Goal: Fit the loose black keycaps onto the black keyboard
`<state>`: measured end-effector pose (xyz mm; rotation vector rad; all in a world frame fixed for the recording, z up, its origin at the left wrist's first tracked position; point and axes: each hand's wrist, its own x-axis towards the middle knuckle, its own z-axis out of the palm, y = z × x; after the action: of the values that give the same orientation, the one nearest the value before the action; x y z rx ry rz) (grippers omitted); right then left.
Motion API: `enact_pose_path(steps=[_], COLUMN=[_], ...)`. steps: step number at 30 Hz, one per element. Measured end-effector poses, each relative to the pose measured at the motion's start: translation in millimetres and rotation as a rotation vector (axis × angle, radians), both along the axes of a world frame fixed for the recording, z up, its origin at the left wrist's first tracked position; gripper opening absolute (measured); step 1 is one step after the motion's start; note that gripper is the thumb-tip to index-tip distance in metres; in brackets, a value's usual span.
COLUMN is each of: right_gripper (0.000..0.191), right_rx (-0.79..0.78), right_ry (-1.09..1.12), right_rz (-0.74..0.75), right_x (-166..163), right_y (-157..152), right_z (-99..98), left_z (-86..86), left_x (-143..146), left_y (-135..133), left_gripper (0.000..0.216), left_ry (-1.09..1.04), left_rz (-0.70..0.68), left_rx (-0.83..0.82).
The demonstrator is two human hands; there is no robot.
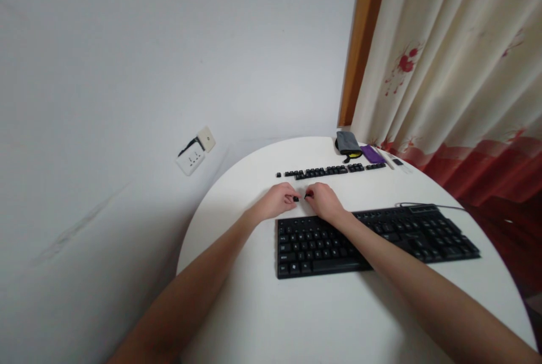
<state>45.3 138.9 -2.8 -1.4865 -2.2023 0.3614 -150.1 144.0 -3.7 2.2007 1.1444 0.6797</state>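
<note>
Between the thumb and fingers of my left hand (279,201) is a small black keycap (296,199). Close beside it, my right hand (324,200) pinches a small black piece (306,196) whose kind is too small to make out. Both hands are just above the white table, past the back left edge of a black keyboard (334,265). My right forearm crosses over the keyboard and hides part of its keys. Behind my hands, a row of loose black keycaps (326,172) runs across the table.
At the back of the round white table (237,302) lie a grey cloth item (348,143) and a purple cloth (372,154). A thin cable (440,205) trails behind the keyboard. A wall with a socket (190,159) stands left, a floral curtain (444,53) right.
</note>
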Motion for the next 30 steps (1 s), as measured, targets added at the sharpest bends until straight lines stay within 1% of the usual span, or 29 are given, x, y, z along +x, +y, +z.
enact_pose_path(steps=[3, 5, 6, 9, 11, 14, 17, 20, 23, 30], right_gripper=[0.014, 0.015, 0.016, 0.016, 0.015, 0.013, 0.012, 0.012, 0.013, 0.014], right_rx=[0.008, 0.022, 0.028, 0.037, 0.033, 0.025, 0.019, 0.018, 0.022, 0.039], right_ry=[0.051, 0.138, 0.185, 0.281, 0.324, 0.374, 0.407, 0.402, 0.378, 0.363], right_rz=[0.042, 0.092, 0.125, 0.221, 0.252, 0.222, 0.185, 0.187, 0.198, 0.216], right_x=[8, 13, 15, 18, 19, 21, 22, 22, 22, 22], right_y=[-8, -15, -20, -33, -41, -46, -47, -47, -48, -45], right_z=[0.9, 1.6, 1.9, 2.1, 0.8, -2.4, -4.4, -3.9, -4.1, -10.4], left_z=[7.4, 12.2, 15.0, 27.0, 38.2, 54.9, 63.7, 63.2, 59.3, 52.6], left_x=[3, 4, 4, 0, -3, -5, -1, 3, 7, 9], left_y=[-4, -6, -8, -14, -20, -32, -41, -45, -45, -45], left_gripper=[0.020, 0.019, 0.019, 0.017, 0.017, 0.022, 0.024, 0.018, 0.018, 0.018], left_ry=[0.103, 0.182, 0.205, 0.187, 0.147, 0.110, 0.119, 0.165, 0.180, 0.176], left_rz=[0.032, 0.075, 0.096, 0.107, 0.065, -0.030, -0.092, -0.115, -0.131, -0.114], left_rx=[0.059, 0.099, 0.094, -0.028, -0.144, -0.299, -0.384, -0.402, -0.419, -0.448])
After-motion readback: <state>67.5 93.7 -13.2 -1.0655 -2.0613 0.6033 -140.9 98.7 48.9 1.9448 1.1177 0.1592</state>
